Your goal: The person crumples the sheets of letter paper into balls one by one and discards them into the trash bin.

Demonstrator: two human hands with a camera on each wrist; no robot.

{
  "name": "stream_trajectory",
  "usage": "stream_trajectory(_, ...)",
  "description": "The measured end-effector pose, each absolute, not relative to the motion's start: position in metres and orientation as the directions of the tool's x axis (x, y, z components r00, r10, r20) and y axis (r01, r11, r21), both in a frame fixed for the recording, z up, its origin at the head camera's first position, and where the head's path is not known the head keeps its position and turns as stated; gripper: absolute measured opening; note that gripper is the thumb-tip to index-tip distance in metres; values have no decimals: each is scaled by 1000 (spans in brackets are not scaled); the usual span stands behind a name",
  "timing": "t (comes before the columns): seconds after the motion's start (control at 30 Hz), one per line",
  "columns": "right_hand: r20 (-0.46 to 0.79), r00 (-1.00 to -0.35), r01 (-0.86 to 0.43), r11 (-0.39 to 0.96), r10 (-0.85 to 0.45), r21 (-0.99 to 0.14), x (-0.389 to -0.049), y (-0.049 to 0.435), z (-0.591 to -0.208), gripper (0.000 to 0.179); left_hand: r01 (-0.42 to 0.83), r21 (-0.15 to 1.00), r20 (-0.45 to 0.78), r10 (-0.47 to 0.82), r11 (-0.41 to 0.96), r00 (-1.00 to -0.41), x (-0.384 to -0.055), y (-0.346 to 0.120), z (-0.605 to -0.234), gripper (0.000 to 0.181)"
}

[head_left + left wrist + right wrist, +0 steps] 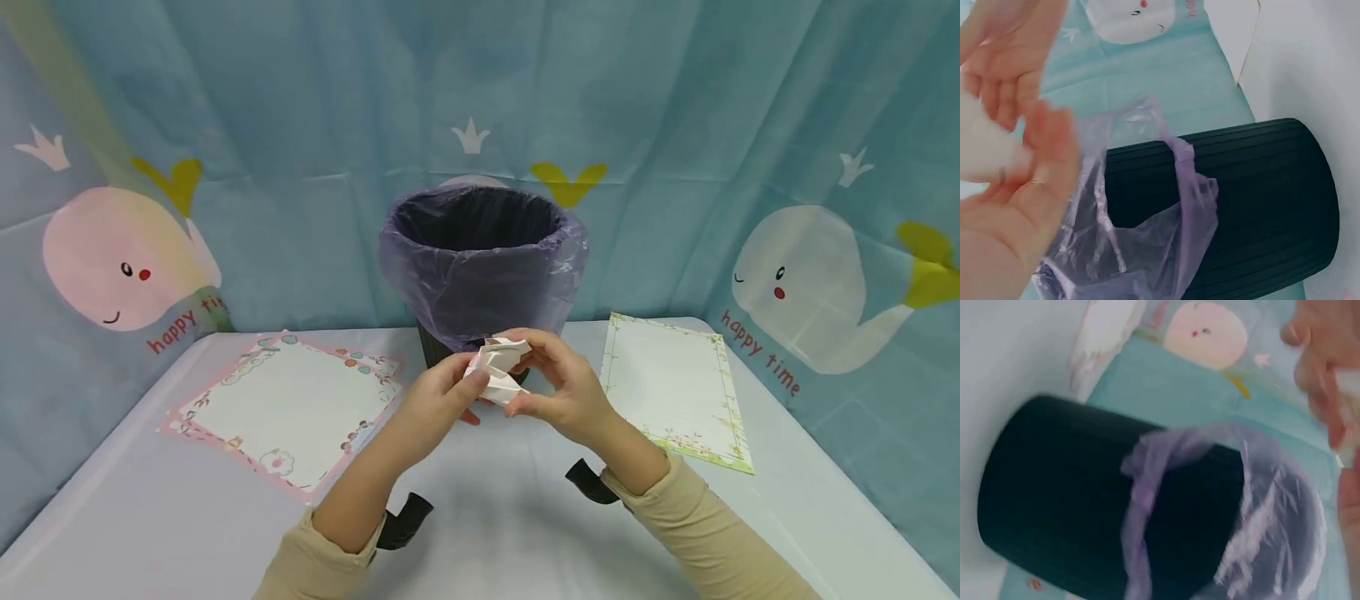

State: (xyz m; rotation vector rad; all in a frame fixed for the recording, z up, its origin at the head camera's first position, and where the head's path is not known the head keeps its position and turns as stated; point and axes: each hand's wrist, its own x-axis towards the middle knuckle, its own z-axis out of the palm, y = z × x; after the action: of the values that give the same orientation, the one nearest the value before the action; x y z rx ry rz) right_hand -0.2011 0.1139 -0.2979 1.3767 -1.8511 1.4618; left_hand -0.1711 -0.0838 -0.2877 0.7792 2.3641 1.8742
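Note:
A crumpled piece of white paper (497, 367) is between both hands, just in front of the bin. My left hand (433, 404) grips its left side, thumb on top. From the right, my right hand (564, 387) pinches it between thumb and fingers. The left wrist view shows the paper (985, 147) blurred beside the left hand (1029, 200). Behind the hands stands a black ribbed trash can (1260, 200), lined with a translucent purple plastic bag (487, 287) folded over its rim and knotted at one side.
Pink-bordered sheets of stationery (285, 408) overlap on the table's left side. A green-bordered sheet (667, 383) lies at the right. Behind the white table (495, 517) hangs a blue curtain (300, 108) printed with whales. Black straps (405, 521) show at both wrists.

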Motion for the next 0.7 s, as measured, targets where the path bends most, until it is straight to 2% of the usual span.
stream_trajectory(0.07,746,-426,-888,80,-512,-453,-200,119,-294,77,317,933,218,433,171,-875,-169,-88,-285,62)
stream_trajectory(0.13,697,-413,-910,232,-586,-343,-198,122,-289,79,286,936,173,436,207,-883,-166,-89,-283,51)
stream_trajectory(0.23,642,-393,-902,412,-659,-129,-193,123,-280,83,273,931,154,417,244,-896,-162,-86,-283,49)
stream_trajectory(0.3,635,-380,-873,487,-672,-7,-190,121,-276,85,296,913,168,403,280,-900,-161,-82,-284,47)
stream_trajectory(0.4,622,-385,-837,542,-681,75,-186,119,-271,82,359,862,210,392,358,-896,-160,-77,-287,38)
stream_trajectory(0.47,613,-387,-839,538,-688,74,-185,120,-269,75,416,806,252,391,421,-885,-160,-75,-289,33)
stream_trajectory(0.57,628,-352,-907,418,-694,-47,-185,121,-271,57,536,726,385,392,431,-836,-159,-71,-293,34)
stream_trajectory(0.63,693,-258,-959,263,-673,-102,-186,120,-275,42,650,655,528,381,385,-759,-158,-68,-296,42)
stream_trajectory(0.7,789,-130,-991,107,-601,-82,-186,115,-281,30,754,581,670,346,308,-657,-158,-62,-299,50)
